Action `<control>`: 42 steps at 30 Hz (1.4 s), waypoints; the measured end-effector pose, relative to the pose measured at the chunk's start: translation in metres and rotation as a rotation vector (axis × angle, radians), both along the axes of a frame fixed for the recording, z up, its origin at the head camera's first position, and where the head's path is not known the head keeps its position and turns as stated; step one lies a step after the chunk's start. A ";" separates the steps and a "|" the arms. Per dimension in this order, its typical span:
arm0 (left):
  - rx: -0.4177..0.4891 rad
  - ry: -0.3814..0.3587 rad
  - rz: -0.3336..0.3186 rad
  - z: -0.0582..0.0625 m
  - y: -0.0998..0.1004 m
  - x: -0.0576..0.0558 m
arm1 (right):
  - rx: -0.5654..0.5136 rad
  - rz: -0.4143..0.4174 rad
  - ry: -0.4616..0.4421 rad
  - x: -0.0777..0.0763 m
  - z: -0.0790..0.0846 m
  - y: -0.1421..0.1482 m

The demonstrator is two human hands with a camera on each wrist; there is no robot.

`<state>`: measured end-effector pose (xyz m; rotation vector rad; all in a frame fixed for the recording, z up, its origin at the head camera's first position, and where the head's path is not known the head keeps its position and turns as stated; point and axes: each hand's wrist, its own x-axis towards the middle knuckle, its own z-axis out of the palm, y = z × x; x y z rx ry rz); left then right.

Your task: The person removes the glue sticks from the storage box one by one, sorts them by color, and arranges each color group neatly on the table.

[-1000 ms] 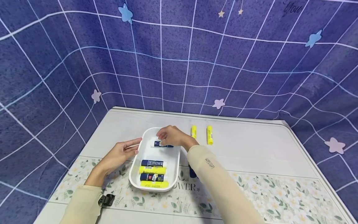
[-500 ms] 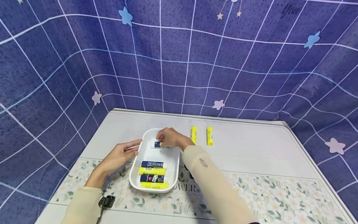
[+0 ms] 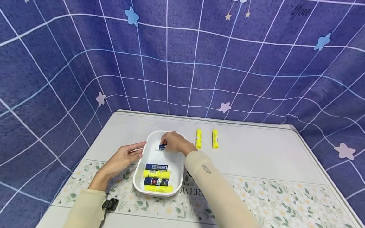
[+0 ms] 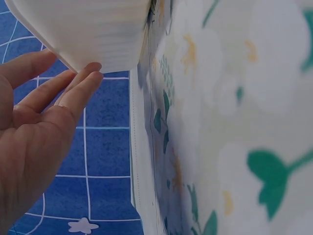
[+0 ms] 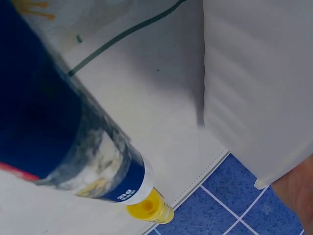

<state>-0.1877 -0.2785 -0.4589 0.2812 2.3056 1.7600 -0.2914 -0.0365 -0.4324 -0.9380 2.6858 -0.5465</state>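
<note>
A white plastic tray stands on the table, with several navy and yellow glue sticks lying in a row at its near end. My right hand reaches into the far end and grips a navy glue stick; the palm hides most of it. At the tray's left side, my left hand touches the rim with extended fingers. The left wrist view shows those fingertips against the tray wall. In the row lie a navy glue stick and, beside it, a yellow one.
Two yellow glue sticks, one left and one right, lie on the table beyond my right forearm. Close up in the right wrist view is another navy glue stick outside the tray. A blue grid-patterned curtain hangs behind the table.
My right hand has closed further over the navy glue stick, covering more of it, and its forearm has swung left. The left hand keeps its place at the tray.
</note>
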 end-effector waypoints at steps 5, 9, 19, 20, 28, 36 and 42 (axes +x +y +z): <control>0.009 -0.018 0.001 -0.001 0.003 -0.001 | -0.149 -0.026 -0.027 -0.001 -0.002 0.006; 0.010 -0.020 -0.001 -0.002 0.004 -0.002 | -0.259 -0.052 -0.044 0.000 -0.002 0.007; -0.003 -0.014 0.002 -0.003 0.004 -0.002 | -0.500 -0.205 -0.159 0.005 0.016 0.026; -0.003 -0.015 0.002 -0.003 0.004 -0.001 | -0.528 -0.229 -0.167 0.004 0.018 0.029; -0.012 0.002 0.004 -0.002 0.004 -0.001 | -0.658 -0.428 -0.164 0.005 0.036 0.059; -0.011 0.011 -0.002 -0.001 0.002 -0.002 | -0.659 -0.542 -0.119 0.014 0.041 0.088; -0.026 0.005 0.006 -0.001 0.003 -0.001 | -0.676 -0.639 -0.129 0.022 0.036 0.104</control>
